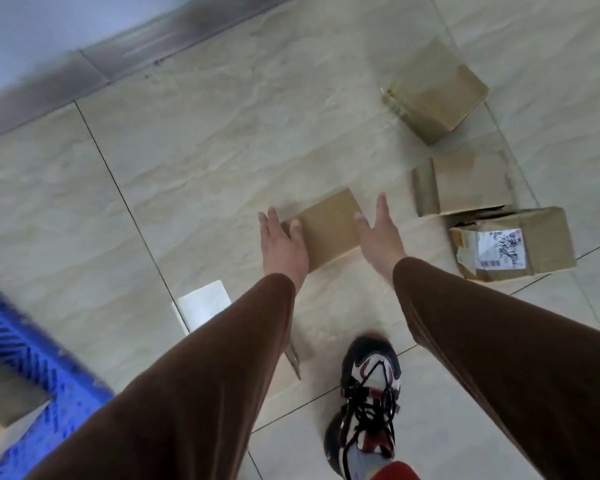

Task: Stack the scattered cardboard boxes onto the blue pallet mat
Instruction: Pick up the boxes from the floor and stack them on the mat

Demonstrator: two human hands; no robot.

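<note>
A small plain cardboard box (329, 227) lies on the tiled floor between my hands. My left hand (282, 245) is open over its left edge, and my right hand (378, 233) is open just off its right side; neither grips it. Three more cardboard boxes lie to the right: one at the far right top (437, 95), one below it (465, 183), and a torn one with a shipping label (520, 245). The blue pallet mat (32, 358) shows at the lower left, with a box (13, 393) on it.
A white box (205, 301) stands on the floor under my left forearm. My foot in a laced sneaker (369, 386) is planted below the hands. A grey skirting and wall run along the top left.
</note>
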